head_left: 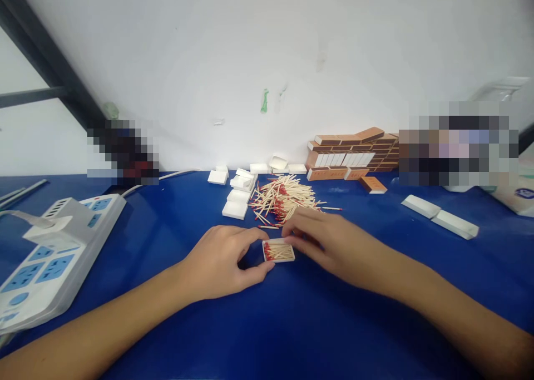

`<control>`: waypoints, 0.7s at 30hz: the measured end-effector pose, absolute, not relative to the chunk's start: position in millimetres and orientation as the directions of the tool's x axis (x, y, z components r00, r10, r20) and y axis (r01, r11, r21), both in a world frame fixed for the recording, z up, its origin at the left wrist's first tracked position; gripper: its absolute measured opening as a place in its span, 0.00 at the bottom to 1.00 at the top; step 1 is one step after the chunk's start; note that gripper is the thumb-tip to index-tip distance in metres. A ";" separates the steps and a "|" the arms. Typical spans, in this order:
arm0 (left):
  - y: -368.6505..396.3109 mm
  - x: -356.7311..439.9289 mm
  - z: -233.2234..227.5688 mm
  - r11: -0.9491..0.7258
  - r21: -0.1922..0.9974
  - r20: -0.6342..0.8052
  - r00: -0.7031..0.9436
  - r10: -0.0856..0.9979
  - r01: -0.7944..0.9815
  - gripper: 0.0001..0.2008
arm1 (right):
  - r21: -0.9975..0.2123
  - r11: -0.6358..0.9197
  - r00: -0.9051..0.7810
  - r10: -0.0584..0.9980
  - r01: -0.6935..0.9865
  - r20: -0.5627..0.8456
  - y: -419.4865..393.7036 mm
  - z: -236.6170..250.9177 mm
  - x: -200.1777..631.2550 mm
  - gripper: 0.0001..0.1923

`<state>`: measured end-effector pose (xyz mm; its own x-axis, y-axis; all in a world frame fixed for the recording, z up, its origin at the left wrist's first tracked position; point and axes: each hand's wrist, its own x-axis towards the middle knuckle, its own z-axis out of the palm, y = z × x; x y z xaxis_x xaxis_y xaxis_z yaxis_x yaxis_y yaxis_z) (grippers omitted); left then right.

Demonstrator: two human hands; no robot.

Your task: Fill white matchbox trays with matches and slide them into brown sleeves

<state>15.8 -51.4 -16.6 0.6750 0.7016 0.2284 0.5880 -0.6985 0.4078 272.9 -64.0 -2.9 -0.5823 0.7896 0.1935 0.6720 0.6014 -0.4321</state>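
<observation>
I'm seeing a white power strip (81,243) with blue sockets lying on the left of the blue table (267,330); a white adapter (69,224) is sitting on it, and a pale cable (177,174) is running off toward the wall (267,29). Thin rods (25,193) are lying farther left. A dark slanting beam (37,42) is crossing the upper left corner. A green scrap (264,100) is clinging to the wall, and pixelation is covering something beside a whitish bag (521,196) at far right.

The right hand (334,234) partly hides the match pile (287,193) (lower right).
</observation>
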 end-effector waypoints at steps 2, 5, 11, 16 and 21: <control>-51.1 15.3 -17.0 -0.700 0.406 0.229 0.676 0.700 0.588 0.14 | -0.403 0.608 -0.566 0.791 0.684 0.232 -57.7 -3.8 284.3 0.09; -50.1 14.2 -17.9 -0.701 0.402 0.221 0.681 0.698 0.589 0.14 | -0.364 0.599 -0.585 0.795 0.713 0.162 -45.4 -5.4 302.9 0.13; -49.6 13.8 -17.1 -0.709 0.395 0.230 0.684 0.692 0.585 0.14 | -0.444 0.578 -0.609 0.788 0.685 0.087 -32.6 -13.0 307.2 0.08; -50.1 13.9 -16.5 -0.711 0.393 0.226 0.689 0.689 0.583 0.14 | -0.476 0.572 -0.604 0.791 0.669 0.100 -33.6 -15.1 304.1 0.07; -49.4 14.4 -17.3 -0.708 0.394 0.222 0.686 0.693 0.587 0.14 | -0.499 0.582 -0.634 0.769 0.642 0.082 -36.4 -14.4 303.1 0.06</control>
<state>14.4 -49.4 -17.3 0.6864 0.6926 0.2218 0.5869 -0.7076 0.3935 303.1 -36.4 -14.4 -0.6340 0.7690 0.0819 0.6417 0.5822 -0.4993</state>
